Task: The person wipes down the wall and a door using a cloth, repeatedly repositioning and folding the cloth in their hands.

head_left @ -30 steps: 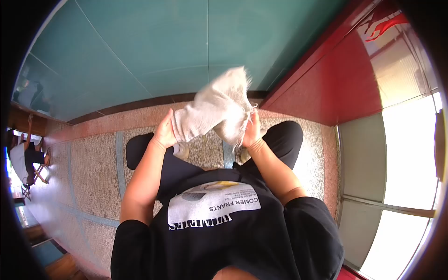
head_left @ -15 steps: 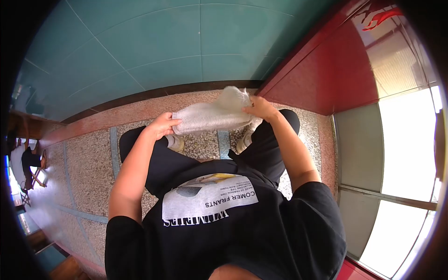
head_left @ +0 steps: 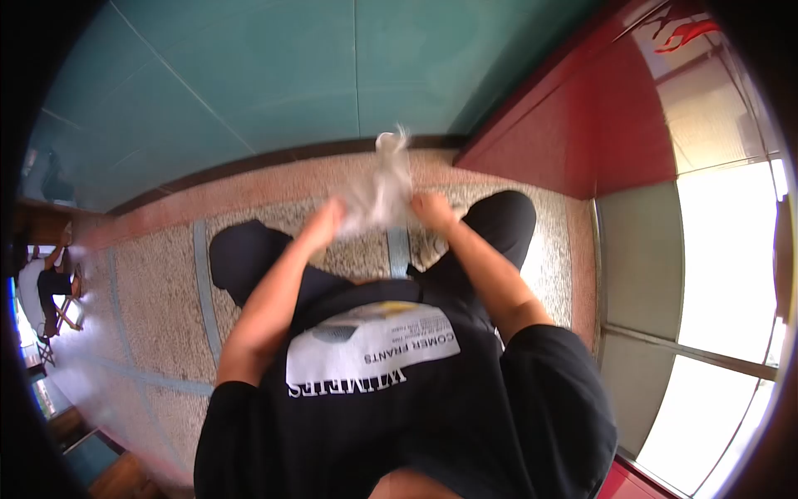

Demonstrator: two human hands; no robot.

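A white cloth [head_left: 376, 195], smeared by motion, is bunched between my two hands in front of my knees. My left hand [head_left: 322, 226] grips its left side, the fingers blurred but closed. On the other side, my right hand [head_left: 431, 209] is closed at the cloth's right edge. One loose end of the cloth sticks up towards the wall. Its exact folds cannot be made out.
Ahead stands a teal tiled wall [head_left: 274, 75], with a dark red panel [head_left: 573, 125] on the right beside a bright glass door [head_left: 723, 249]. The speckled floor [head_left: 158, 283] has blue-grey strips. A seated person [head_left: 37, 287] is at far left.
Both hands have come closer together. The cloth, stretched out sideways before, is now bunched and blurred between them, its loose end higher and a little further left.
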